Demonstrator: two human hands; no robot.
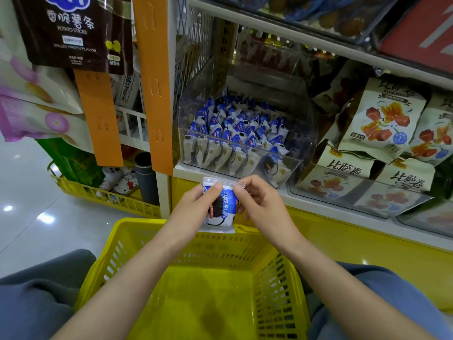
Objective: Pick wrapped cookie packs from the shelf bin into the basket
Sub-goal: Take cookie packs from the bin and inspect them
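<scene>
A blue and white wrapped cookie pack (221,208) is held upright between both hands, just above the far rim of the yellow basket (137,244). My left hand (193,207) grips its left side with the thumb across the front. My right hand (261,203) pinches its top right corner. Behind them, a clear shelf bin (301,133) holds several more of the same cookie packs (232,138) standing in rows. The basket sits between my knees and nothing lies in it.
Cream snack bags (382,121) fill the bin to the right. An orange hanging strip (154,82) and a dark potato stick bag (73,33) hang at the left. A second yellow basket (103,192) stands on the floor at the left. The shelf base (367,246) is yellow.
</scene>
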